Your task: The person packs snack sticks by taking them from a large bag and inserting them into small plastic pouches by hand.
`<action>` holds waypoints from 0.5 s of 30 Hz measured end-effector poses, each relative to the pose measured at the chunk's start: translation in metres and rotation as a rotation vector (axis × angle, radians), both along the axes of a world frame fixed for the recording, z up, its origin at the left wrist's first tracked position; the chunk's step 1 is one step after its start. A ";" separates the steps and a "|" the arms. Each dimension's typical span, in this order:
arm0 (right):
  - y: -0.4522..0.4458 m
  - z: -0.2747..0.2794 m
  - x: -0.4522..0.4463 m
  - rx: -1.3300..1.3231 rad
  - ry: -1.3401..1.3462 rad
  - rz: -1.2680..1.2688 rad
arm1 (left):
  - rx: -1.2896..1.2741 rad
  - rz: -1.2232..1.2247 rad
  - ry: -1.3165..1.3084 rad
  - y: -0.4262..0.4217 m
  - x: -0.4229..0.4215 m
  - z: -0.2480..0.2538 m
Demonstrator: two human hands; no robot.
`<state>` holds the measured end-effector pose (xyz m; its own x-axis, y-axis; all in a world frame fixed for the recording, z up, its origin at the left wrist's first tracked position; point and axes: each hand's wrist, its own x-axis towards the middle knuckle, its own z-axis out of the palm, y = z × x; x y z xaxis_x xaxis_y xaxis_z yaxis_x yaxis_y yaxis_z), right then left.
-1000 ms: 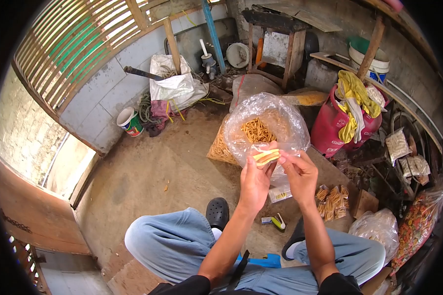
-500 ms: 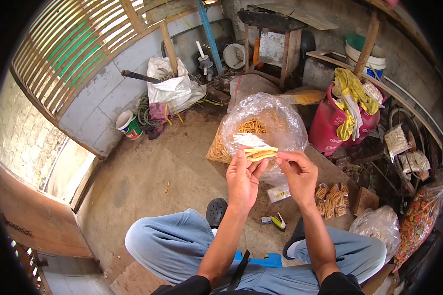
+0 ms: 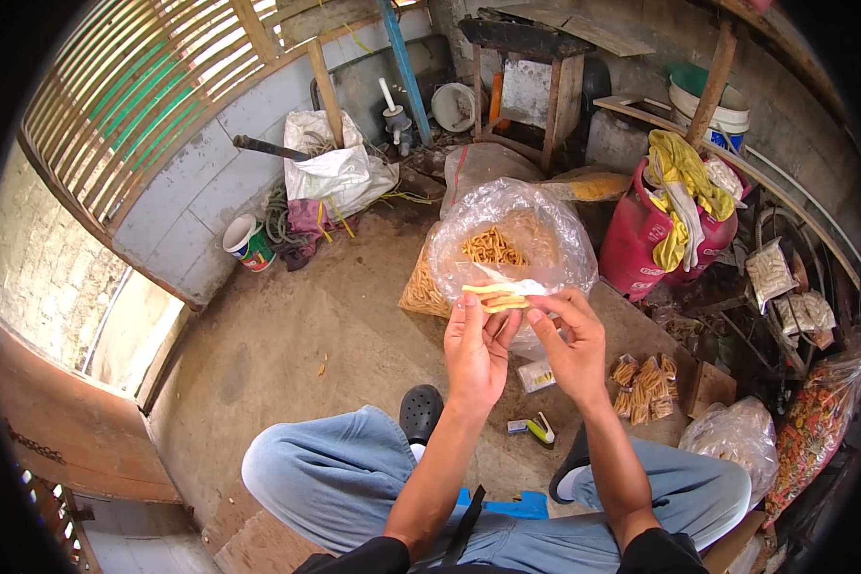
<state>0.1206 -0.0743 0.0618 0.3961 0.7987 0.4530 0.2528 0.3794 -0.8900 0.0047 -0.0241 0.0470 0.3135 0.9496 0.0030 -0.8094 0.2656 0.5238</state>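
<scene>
Both hands are raised in front of the big clear plastic bag (image 3: 566,234), which holds brown snack sticks (image 3: 494,247). Between them is a small clear packet of yellow snack sticks (image 3: 497,299). My left hand (image 3: 475,359) grips its left end and underside, thumb upright against it. With thumb and fingers, my right hand (image 3: 574,349) pinches the right end. Below them on the floor lie a white plastic pack (image 3: 537,376), a green stapler (image 3: 542,430) and a little box (image 3: 517,427). Several filled snack packets (image 3: 648,387) sit to the right.
A red gas cylinder (image 3: 631,239) draped with a yellow cloth (image 3: 684,182) stands right of the bag. Bags of coloured snacks (image 3: 818,430) and clear plastic (image 3: 737,440) lie at the right. A small bucket (image 3: 249,241) and white sack (image 3: 340,172) stand by the left wall.
My right hand has shifted slightly left and up with the packet's right end. The packet looks a little more closed up between the hands; the left hand has barely moved.
</scene>
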 end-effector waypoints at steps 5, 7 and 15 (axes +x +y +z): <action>0.000 0.002 -0.003 -0.021 -0.033 0.015 | -0.002 0.020 0.026 -0.004 0.005 0.009; -0.001 0.001 -0.003 -0.045 -0.083 0.035 | -0.005 0.027 0.040 -0.003 0.006 0.007; 0.001 0.002 -0.002 -0.031 -0.057 0.070 | 0.007 -0.068 0.021 0.001 0.002 -0.003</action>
